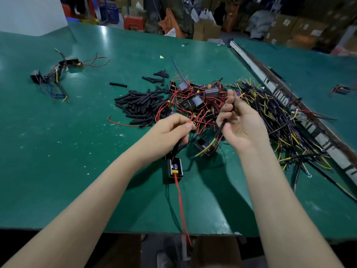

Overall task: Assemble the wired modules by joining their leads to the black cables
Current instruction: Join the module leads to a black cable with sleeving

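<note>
On the green bench my module hangs below my left hand, which pinches its red lead. My right hand grips a black cable. I judge I'm mid-join; next, bring both ends together.

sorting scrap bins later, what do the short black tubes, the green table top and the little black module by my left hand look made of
Short black tubes: apparently matte flexible plastic or rubber sleeving; dull, some slightly bent.
Green table top: smooth, semi-gloss mat or laminate; it reflects overhead light, exact material unclear.
Black module below the left hand: likely hard moulded plastic casing, slight sheen on sharp edges.
</note>
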